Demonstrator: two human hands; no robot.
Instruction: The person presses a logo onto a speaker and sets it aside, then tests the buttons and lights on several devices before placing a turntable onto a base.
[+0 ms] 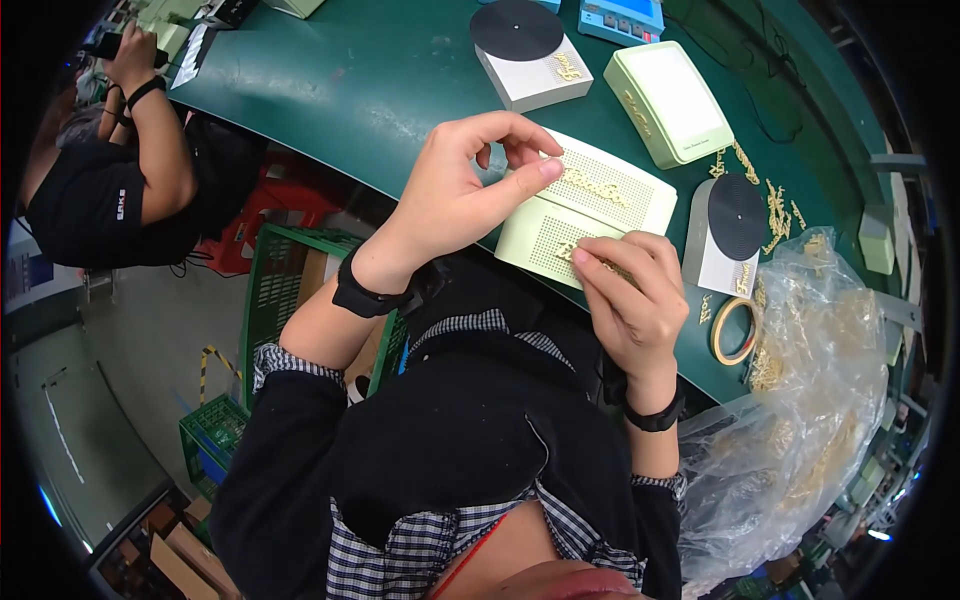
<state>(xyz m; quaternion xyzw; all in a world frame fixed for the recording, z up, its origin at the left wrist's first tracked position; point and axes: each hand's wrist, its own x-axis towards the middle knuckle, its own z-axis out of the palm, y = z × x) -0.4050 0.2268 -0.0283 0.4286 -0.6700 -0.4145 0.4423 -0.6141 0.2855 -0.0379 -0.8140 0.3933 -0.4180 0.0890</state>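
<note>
Two pale green perforated speaker housings lie side by side at the table edge in front of me. The farther housing (655,207) carries gold script lettering (595,187) on its grille. My left hand (465,185) is over its left end, thumb and index tips drawn together; anything between them is too small to make out. On the nearer housing (515,240), my right hand (640,300) pinches a gold script lettering piece (566,250) against the grille. The hand covers the right part of this piece and housing.
Beyond stand a white box-shaped device with a black disc (517,30), a green framed box (670,100) and a similar white device (722,240). At right lie loose gold letterings (778,215), a tape roll (734,332) and a clear plastic bag (800,400). A co-worker (110,200) sits left, near a green crate (262,300).
</note>
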